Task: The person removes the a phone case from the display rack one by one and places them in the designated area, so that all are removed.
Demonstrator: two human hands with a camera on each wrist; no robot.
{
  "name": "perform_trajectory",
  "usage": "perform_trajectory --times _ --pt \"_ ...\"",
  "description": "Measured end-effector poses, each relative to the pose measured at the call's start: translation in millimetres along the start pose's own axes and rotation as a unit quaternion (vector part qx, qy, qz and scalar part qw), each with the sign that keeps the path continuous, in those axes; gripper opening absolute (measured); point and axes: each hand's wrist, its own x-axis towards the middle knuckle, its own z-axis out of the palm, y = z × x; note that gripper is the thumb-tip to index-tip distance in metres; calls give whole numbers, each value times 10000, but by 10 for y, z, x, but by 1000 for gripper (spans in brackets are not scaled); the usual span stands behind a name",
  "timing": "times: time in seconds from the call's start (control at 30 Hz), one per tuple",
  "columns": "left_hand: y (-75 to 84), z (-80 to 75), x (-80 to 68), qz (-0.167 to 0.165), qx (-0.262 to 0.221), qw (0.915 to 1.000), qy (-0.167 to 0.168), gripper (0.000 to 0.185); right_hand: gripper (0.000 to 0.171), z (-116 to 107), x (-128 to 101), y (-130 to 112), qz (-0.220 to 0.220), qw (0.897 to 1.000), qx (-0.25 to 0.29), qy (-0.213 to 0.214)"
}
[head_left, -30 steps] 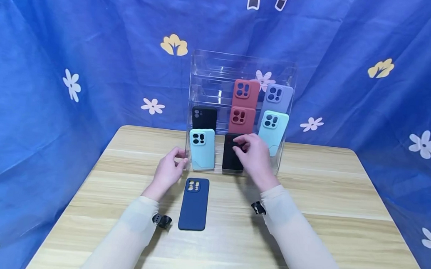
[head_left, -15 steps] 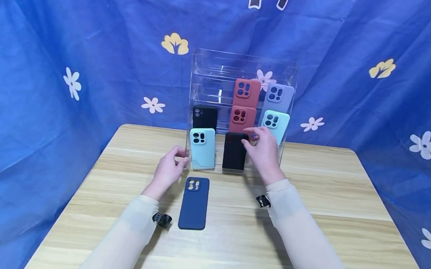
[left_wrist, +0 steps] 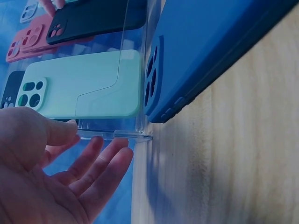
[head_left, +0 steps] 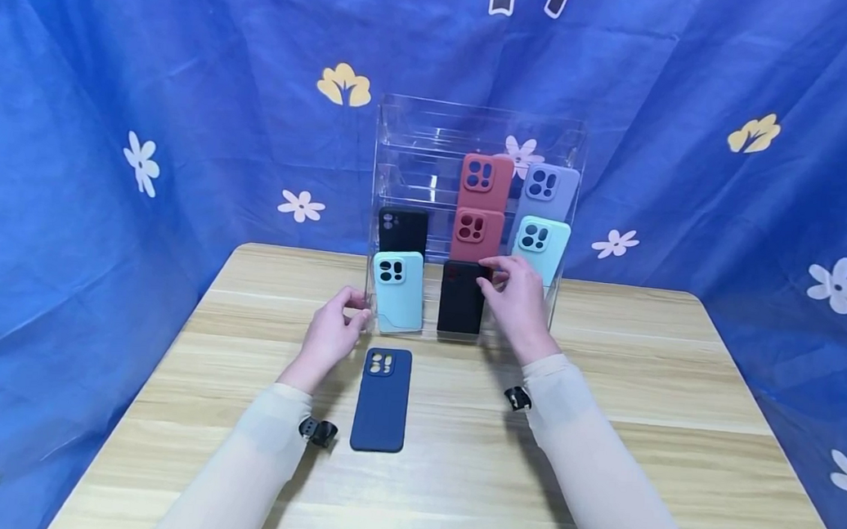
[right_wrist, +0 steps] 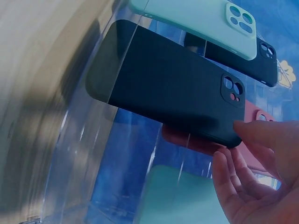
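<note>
R hand (head_left: 515, 302): fingers loosely spread, tips touching top corner of black case (head_left: 461, 298), no grip.
L hand (head_left: 332, 329): relaxed, wide, holds nothing, at rack's front-left corner.
Rack (head_left: 477, 133): clear acrylic, tiered; holds black case, mint case (head_left: 397, 291) just beyond L hand, plus red, lilac, 2nd mint, 2nd black behind.
Navy case (head_left: 381, 399): flat on table (head_left: 679, 413), btwn wrists, outside rack.

Right hand (head_left: 517, 304) off the black case (head_left: 461, 300), now fingertips at its top corner.
</note>
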Motion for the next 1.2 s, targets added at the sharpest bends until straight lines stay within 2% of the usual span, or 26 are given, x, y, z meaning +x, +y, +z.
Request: perform_trajectory --times 0.4,0.77,1.0,1.2 --pt "15 -17 13 1 55 10000 45 24 13 -14 20 38 -384 9967 643 310" --pt "-26 -44 -35 -77 -29 9999 -83 25 12 -2 -66 -49 -542 9960 697 98" --pt "-26 -43 -12 -57 19 10000 -59 25 11 -47 -74 -139 -811 9939 709 255" --pt "-6 -17 12 21 11 10000 -33 26 12 -136 -77 -202 -927 9893 1014 486"
